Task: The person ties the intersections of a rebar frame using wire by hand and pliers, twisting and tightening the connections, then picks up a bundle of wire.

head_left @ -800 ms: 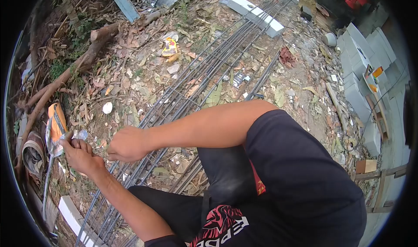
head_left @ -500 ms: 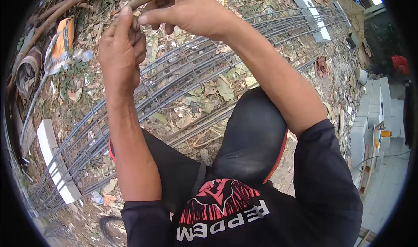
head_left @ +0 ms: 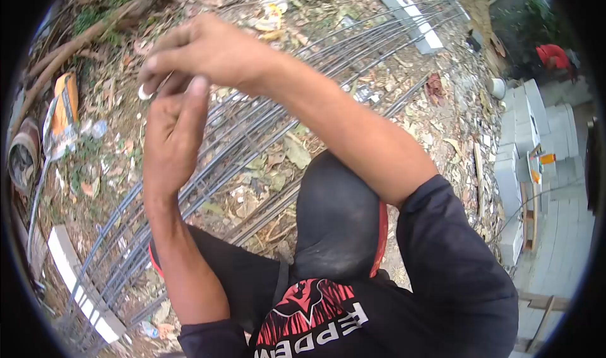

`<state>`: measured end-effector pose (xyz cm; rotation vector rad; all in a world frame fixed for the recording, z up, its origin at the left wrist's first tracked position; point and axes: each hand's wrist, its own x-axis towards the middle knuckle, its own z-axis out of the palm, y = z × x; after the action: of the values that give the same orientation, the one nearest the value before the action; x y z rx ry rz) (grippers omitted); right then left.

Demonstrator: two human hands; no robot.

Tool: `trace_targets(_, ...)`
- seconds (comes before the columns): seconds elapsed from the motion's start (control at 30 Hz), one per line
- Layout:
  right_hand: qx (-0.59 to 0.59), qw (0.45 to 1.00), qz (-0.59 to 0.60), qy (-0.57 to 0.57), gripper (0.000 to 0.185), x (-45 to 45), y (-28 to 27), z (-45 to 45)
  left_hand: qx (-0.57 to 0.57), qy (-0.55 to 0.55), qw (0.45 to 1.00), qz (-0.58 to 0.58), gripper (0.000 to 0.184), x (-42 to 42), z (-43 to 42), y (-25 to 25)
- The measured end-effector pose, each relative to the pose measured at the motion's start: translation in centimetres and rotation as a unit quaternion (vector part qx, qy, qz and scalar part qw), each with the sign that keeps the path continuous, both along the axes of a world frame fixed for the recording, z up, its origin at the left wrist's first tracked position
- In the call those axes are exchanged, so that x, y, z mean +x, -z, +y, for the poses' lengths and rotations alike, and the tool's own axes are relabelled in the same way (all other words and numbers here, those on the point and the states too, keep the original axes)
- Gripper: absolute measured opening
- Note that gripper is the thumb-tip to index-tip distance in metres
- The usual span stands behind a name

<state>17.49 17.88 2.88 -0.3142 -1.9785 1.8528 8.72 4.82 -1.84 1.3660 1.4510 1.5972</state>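
Closest in: black printed T-shirt (head_left: 309, 314), dark trousers (head_left: 338, 216), right knee raised. Both arms are extended forward. Left hand (head_left: 172, 134) is held up with fingers partly hidden, thumb pointing away from the body. Right hand (head_left: 205, 53) is placed just beyond it, fingers bent, fingertips brought close to the left hand's. Whether anything is pinched between them cannot be told; the gap is blurred and covered by fingers.

Steel rebar cage (head_left: 243, 137) is located below both hands and mostly to their right, laid diagonally from lower left to upper right. It is crossed in view by the left wrist and partly hidden by the right forearm. Near end is supported on a white block (head_left: 63, 250); far end is carried over a second white block (head_left: 410, 17).

Left of the hands, an orange-and-white bag (head_left: 65, 108) is seen on leaf-littered ground. Farther right, a white bucket (head_left: 497, 88) is set near stacked grey blocks (head_left: 522, 121). Farthest out, a person in red (head_left: 553, 56) is seen bent over.
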Motion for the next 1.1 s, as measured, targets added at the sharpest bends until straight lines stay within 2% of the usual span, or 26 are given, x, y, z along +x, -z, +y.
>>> trace_targets(0.03,-0.014,0.999,0.029,-0.024,0.022,-1.0,0.7,0.2,-0.025,0.018,0.998,-0.046,0.063,0.0,-0.3,-0.5)
trace_targets(0.1,-0.033,0.997,0.068,0.022,0.019,-1.6,0.7,-0.5,0.010,0.017,0.998,-0.066,0.061,-0.2,-0.5,-0.4)
trace_targets(0.17,-0.063,0.991,0.102,0.061,0.017,-2.3,1.2,-1.0,0.007,0.077,0.996,-0.051,0.058,-1.3,-0.6,-0.1)
trace_targets(0.23,0.023,0.980,0.103,0.169,0.014,-3.1,1.2,-1.1,0.077,0.067,0.994,-0.044,0.054,-0.3,-0.3,-0.7)
trace_targets(0.27,0.021,0.979,0.105,0.173,0.014,-2.7,1.6,-0.8,0.057,0.085,0.993,-0.065,0.053,-0.8,-1.1,-1.3)
trace_targets(0.3,0.100,0.961,0.115,0.231,0.014,-2.3,1.8,-0.8,0.036,0.101,0.990,-0.088,0.053,-2.2,-2.1,-1.6)
trace_targets(0.33,0.184,0.932,0.126,0.284,0.013,-2.0,1.7,-0.4,0.002,0.047,0.989,-0.138,0.052,-5.0,-2.9,-1.0)
trace_targets(0.37,0.185,0.931,0.130,0.285,0.013,-1.5,1.4,-0.2,-0.008,0.047,0.980,-0.193,0.050,-8.3,-3.6,-0.3)
trace_targets(0.43,0.234,0.941,0.097,0.224,0.015,-0.8,1.0,-0.5,0.014,-0.138,0.972,-0.189,0.054,-7.2,-2.2,-1.9)
trace_targets(0.47,0.295,0.924,0.128,0.210,0.015,-1.4,1.8,-0.8,0.043,-0.131,0.968,-0.212,0.055,-6.7,-1.5,-1.8)
trace_targets(0.5,0.288,0.935,0.107,0.176,0.015,-1.4,1.6,-1.6,0.074,-0.141,0.960,-0.229,0.057,-6.5,-1.1,-1.4)
trace_targets(0.57,0.270,0.957,0.051,0.096,0.016,-1.0,0.9,-3.2,0.151,-0.171,0.928,-0.293,0.050,-5.5,-0.9,-1.4)
trace_targets(0.6,0.291,0.947,0.099,0.093,0.013,-1.7,2.0,-3.2,0.162,-0.200,0.920,-0.297,0.043,-5.6,-0.9,-1.3)
trace_targets(0.67,0.266,0.961,0.050,0.060,0.011,-2.0,1.8,-3.1,0.192,-0.225,0.902,-0.315,0.023,-6.7,-0.7,-0.3)
trace_targets(0.77,0.218,0.974,0.033,0.048,0.011,-2.6,2.5,-2.9,0.202,-0.211,0.909,-0.299,0.012,-6.9,-0.9,0.3)
trace_targets(0.83,0.215,0.975,0.006,0.049,0.012,-2.7,1.9,-3.1,0.166,-0.205,0.942,-0.205,0.009,-5.7,-0.6,0.3)
trace_targets(0.9,0.210,0.976,-0.019,0.055,0.014,-2.8,1.8,-3.3,0.177,-0.196,0.938,-0.224,0.007,-5.2,-0.5,0.2)
trace_targets(0.97,0.230,0.969,-0.011,0.094,0.015,-3.1,2.1,-3.9,0.141,-0.223,0.946,-0.187,0.008,-5.2,-0.9,-0.1)
trace_targets(1.0,0.232,0.968,-0.008,0.093,0.015,-3.4,2.6,-3.9,0.101,-0.229,0.964,-0.092,0.007,-5.4,-1.2,-0.2)
trace_targets(1.03,0.205,0.968,0.020,0.142,0.016,-3.7,3.4,-3.6,0.106,-0.229,0.963,-0.090,0.007,-5.3,-1.4,-0.4)
trace_targets(1.07,0.177,0.964,0.047,0.191,0.016,-3.9,3.7,-3.4,0.045,-0.217,0.973,-0.068,0.007,-5.0,-1.6,-0.7)
trace_targets(1.1,0.181,0.964,0.050,0.191,0.016,-3.8,3.2,-3.2,-0.016,-0.205,0.978,-0.047,0.008,-4.7,-1.6,-1.0)
